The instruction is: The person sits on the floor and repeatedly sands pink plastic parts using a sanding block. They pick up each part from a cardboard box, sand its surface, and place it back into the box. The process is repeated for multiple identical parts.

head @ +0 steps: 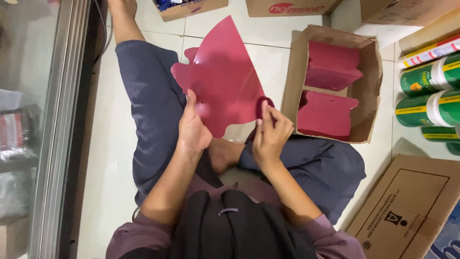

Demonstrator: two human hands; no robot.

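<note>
Material: thin, stiff maroon plastic; the sheet (pixel 221 79) is fan-shaped with a notched edge, held up over the lap of a person sitting cross-legged on the tile floor (pixel 268 36).
Left hand (pixel 192 128): grips the sheet's lower left edge, thumb lying flat on its face.
Right hand (pixel 271 134): fingers pinched together on a small dark maroon piece (pixel 264 104) touching the sheet's right edge; what the piece is, I cannot tell.
Box (pixel 330 84): open cardboard, just beside the right hand, with 2 stacks of like maroon parts (pixel 328 115) inside.
Nearby: green cans (pixel 426 91) lying at the right, a flat carton (pixel 407 206) near the right knee, a glass cabinet (pixel 28 120) along the left.
Risk: the sheet is held only along its lower edge, so a hard push from the right hand could likely flex or crease it, or twist it out of the left grip.
Risk 2: the small piece sits in a fingertip pinch; a slip could drop it into the lap folds.
</note>
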